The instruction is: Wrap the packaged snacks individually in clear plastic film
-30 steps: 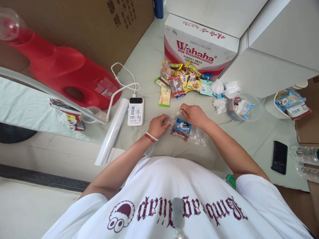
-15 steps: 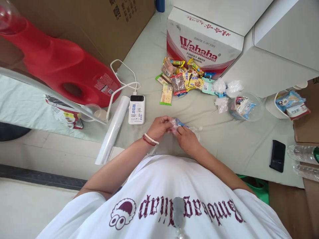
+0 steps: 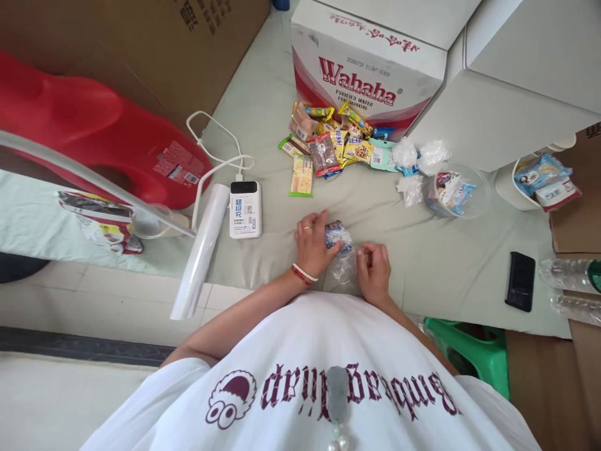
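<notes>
A small blue snack packet [image 3: 335, 233] lies in front of me, partly wrapped in crinkled clear plastic film [image 3: 344, 266]. My left hand [image 3: 313, 243] grips its left side, the thumb over the wrapped part and the fingers along the edge. On the other side of the film is my right hand [image 3: 374, 269], its fingers curled and the thumb pinched near the film's edge. Whether a bit of film is caught in that pinch I cannot make out.
Beyond my hands, a heap of snack packets [image 3: 328, 147] lies against a Wahaba-style water carton [image 3: 366, 69]. Film-wrapped bundles [image 3: 409, 190] sit beside a clear bowl [image 3: 479, 200]. Leftward are a power bank [image 3: 245, 213], a film roll [image 3: 201, 250] and a red jug [image 3: 117, 131]; rightward, a phone [image 3: 520, 282].
My hands were together at the packet and have moved apart. The packet now rests lower with the film below it, and my right hand has drawn to the right.
</notes>
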Action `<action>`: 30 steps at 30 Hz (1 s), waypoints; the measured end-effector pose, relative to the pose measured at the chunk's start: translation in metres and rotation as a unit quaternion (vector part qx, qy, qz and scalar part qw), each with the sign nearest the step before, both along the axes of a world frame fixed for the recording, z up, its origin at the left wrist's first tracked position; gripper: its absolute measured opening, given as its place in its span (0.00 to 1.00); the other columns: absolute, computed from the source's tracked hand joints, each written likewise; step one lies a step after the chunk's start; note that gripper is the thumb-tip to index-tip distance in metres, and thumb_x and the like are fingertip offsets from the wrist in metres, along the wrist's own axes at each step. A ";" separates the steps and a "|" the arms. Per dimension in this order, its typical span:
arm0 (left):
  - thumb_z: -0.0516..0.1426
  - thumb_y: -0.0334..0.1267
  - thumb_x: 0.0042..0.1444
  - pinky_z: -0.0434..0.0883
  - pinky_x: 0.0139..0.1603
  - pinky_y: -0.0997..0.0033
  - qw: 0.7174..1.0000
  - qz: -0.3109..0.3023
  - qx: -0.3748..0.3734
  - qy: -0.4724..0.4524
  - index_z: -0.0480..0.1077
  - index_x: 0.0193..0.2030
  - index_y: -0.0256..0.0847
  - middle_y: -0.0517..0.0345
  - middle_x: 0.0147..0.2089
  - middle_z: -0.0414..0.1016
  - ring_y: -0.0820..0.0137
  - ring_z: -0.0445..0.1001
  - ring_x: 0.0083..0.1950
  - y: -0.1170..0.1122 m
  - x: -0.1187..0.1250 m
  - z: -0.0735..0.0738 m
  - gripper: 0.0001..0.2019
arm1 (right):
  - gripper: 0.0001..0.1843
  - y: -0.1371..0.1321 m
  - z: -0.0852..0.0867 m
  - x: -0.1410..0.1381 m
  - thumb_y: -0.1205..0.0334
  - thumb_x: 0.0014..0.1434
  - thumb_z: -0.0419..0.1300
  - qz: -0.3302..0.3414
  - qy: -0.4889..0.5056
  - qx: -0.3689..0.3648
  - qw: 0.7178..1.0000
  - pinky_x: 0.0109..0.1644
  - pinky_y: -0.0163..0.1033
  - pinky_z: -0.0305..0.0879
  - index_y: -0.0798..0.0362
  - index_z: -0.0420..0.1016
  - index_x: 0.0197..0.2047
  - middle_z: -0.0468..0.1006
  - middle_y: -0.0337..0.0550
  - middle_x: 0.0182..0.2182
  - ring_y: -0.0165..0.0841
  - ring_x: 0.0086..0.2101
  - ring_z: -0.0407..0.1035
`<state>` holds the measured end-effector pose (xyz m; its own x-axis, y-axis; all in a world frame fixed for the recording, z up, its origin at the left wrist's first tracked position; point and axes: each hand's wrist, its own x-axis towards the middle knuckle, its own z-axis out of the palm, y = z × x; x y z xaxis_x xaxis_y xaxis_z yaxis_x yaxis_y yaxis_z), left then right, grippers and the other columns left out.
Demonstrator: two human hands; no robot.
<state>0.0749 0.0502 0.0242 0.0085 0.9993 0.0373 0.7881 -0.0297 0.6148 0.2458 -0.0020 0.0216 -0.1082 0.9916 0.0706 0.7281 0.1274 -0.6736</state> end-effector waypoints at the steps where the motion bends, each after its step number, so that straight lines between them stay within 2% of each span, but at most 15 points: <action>1: 0.68 0.46 0.52 0.66 0.61 0.46 1.000 0.024 -0.010 0.003 0.71 0.65 0.41 0.40 0.62 0.68 0.48 0.66 0.61 0.000 0.000 -0.002 0.33 | 0.19 0.001 0.000 0.003 0.53 0.72 0.50 -0.064 -0.013 -0.004 0.998 0.53 0.52 0.72 0.51 0.72 0.58 0.74 0.53 0.46 0.43 0.47 0.70; 3: 0.70 0.48 0.48 0.66 0.61 0.45 0.998 0.038 -0.040 0.010 0.71 0.61 0.38 0.39 0.61 0.69 0.45 0.66 0.62 0.001 -0.002 -0.005 0.34 | 0.22 0.004 -0.001 0.008 0.49 0.68 0.56 -0.105 -0.050 -0.027 0.993 0.55 0.55 0.70 0.53 0.72 0.58 0.72 0.56 0.48 0.46 0.49 0.68; 7: 0.68 0.46 0.50 0.69 0.57 0.50 0.998 0.022 -0.047 -0.025 0.71 0.47 0.40 0.46 0.49 0.74 0.51 0.71 0.55 0.004 -0.009 -0.006 0.20 | 0.08 0.008 0.001 0.008 0.59 0.63 0.60 -0.008 -0.079 -0.058 0.995 0.59 0.57 0.66 0.52 0.77 0.43 0.72 0.56 0.47 0.49 0.51 0.65; 9: 0.67 0.43 0.52 0.71 0.53 0.55 0.997 0.018 -0.009 -0.079 0.69 0.46 0.41 0.50 0.46 0.74 0.57 0.74 0.49 0.004 -0.012 -0.006 0.18 | 0.05 0.009 0.004 0.007 0.62 0.62 0.58 -0.003 -0.025 -0.050 0.998 0.61 0.57 0.65 0.51 0.74 0.40 0.73 0.56 0.50 0.48 0.54 0.66; 11: 0.65 0.41 0.55 0.73 0.49 0.60 0.991 0.002 0.055 -0.124 0.68 0.46 0.41 0.52 0.45 0.73 0.62 0.74 0.46 0.002 -0.012 -0.009 0.15 | 0.05 0.010 0.007 0.005 0.58 0.63 0.59 -0.032 0.096 -0.082 0.991 0.58 0.55 0.68 0.49 0.71 0.40 0.75 0.54 0.50 0.46 0.52 0.69; 13: 0.62 0.40 0.60 0.73 0.50 0.61 0.983 -0.039 0.125 -0.129 0.69 0.49 0.41 0.50 0.47 0.74 0.62 0.75 0.48 -0.003 -0.009 -0.015 0.13 | 0.10 0.012 0.012 0.002 0.51 0.63 0.61 -0.069 0.266 -0.163 0.948 0.50 0.51 0.73 0.47 0.68 0.40 0.78 0.47 0.43 0.42 0.45 0.74; 15: 0.58 0.39 0.65 0.72 0.55 0.58 0.974 -0.076 0.188 -0.100 0.70 0.51 0.41 0.47 0.52 0.75 0.60 0.75 0.54 -0.010 -0.004 -0.022 0.10 | 0.15 0.013 0.018 -0.004 0.46 0.61 0.64 -0.100 0.423 -0.229 0.871 0.45 0.47 0.75 0.45 0.68 0.42 0.79 0.41 0.37 0.39 0.39 0.76; 17: 0.54 0.35 0.67 0.69 0.61 0.51 0.962 -0.102 0.238 -0.084 0.71 0.53 0.42 0.44 0.56 0.75 0.57 0.73 0.61 -0.016 0.000 -0.031 0.11 | 0.21 0.013 0.025 -0.009 0.42 0.58 0.66 -0.113 0.524 -0.252 0.806 0.46 0.47 0.75 0.45 0.71 0.47 0.82 0.41 0.40 0.39 0.41 0.77; 19: 0.53 0.31 0.65 0.64 0.68 0.42 0.945 -0.152 0.273 -0.102 0.69 0.58 0.41 0.41 0.59 0.74 0.54 0.69 0.68 -0.022 0.003 -0.036 0.16 | 0.25 0.013 0.029 -0.012 0.39 0.58 0.66 -0.113 0.559 -0.247 0.783 0.50 0.47 0.75 0.45 0.74 0.51 0.82 0.44 0.48 0.39 0.45 0.77; 20: 0.54 0.30 0.64 0.62 0.70 0.38 0.932 -0.196 0.282 -0.114 0.68 0.61 0.40 0.39 0.61 0.73 0.52 0.65 0.71 -0.025 0.004 -0.037 0.19 | 0.26 0.013 0.029 -0.012 0.40 0.57 0.67 -0.118 0.553 -0.236 0.790 0.51 0.47 0.74 0.46 0.75 0.52 0.82 0.45 0.50 0.39 0.47 0.76; 22: 0.55 0.29 0.60 0.58 0.73 0.32 0.903 -0.295 0.283 -0.134 0.64 0.66 0.39 0.36 0.66 0.68 0.49 0.58 0.76 -0.028 0.004 -0.036 0.27 | 0.25 0.015 0.026 -0.012 0.45 0.55 0.71 -0.141 0.511 -0.201 0.824 0.53 0.45 0.73 0.47 0.77 0.52 0.82 0.45 0.50 0.38 0.48 0.76; 24: 0.54 0.29 0.57 0.61 0.73 0.32 0.882 -0.356 0.266 -0.158 0.59 0.70 0.39 0.35 0.69 0.64 0.49 0.56 0.78 -0.028 0.002 -0.029 0.32 | 0.25 0.017 0.020 -0.007 0.50 0.53 0.72 -0.161 0.463 -0.169 0.855 0.53 0.45 0.73 0.48 0.78 0.52 0.83 0.45 0.47 0.38 0.46 0.76; 26: 0.53 0.28 0.56 0.65 0.72 0.36 0.886 -0.346 0.242 -0.193 0.56 0.71 0.39 0.35 0.69 0.64 0.51 0.57 0.77 -0.026 -0.004 -0.021 0.34 | 0.24 0.022 0.015 0.004 0.50 0.54 0.70 -0.167 0.431 -0.155 0.873 0.50 0.45 0.74 0.49 0.78 0.52 0.83 0.45 0.45 0.38 0.43 0.76; 28: 0.53 0.27 0.56 0.68 0.70 0.38 0.913 -0.280 0.211 -0.208 0.58 0.69 0.40 0.37 0.67 0.66 0.52 0.61 0.74 -0.025 -0.018 -0.013 0.32 | 0.23 0.031 0.016 0.029 0.49 0.56 0.68 -0.184 0.391 -0.124 0.893 0.45 0.44 0.75 0.49 0.79 0.53 0.83 0.45 0.42 0.37 0.40 0.76; 30: 0.52 0.27 0.58 0.69 0.69 0.40 0.945 -0.203 0.178 -0.185 0.62 0.64 0.41 0.40 0.64 0.68 0.54 0.66 0.71 -0.027 -0.039 -0.011 0.26 | 0.23 0.048 0.025 0.073 0.51 0.58 0.66 -0.227 0.337 -0.044 0.913 0.43 0.43 0.75 0.49 0.78 0.55 0.82 0.45 0.43 0.36 0.38 0.76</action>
<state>0.0360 0.0233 0.0136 0.3095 0.8399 0.4460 0.4000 -0.5404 0.7402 0.3186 0.0460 0.0470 0.3547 0.9282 -0.1124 0.1088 -0.1603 -0.9811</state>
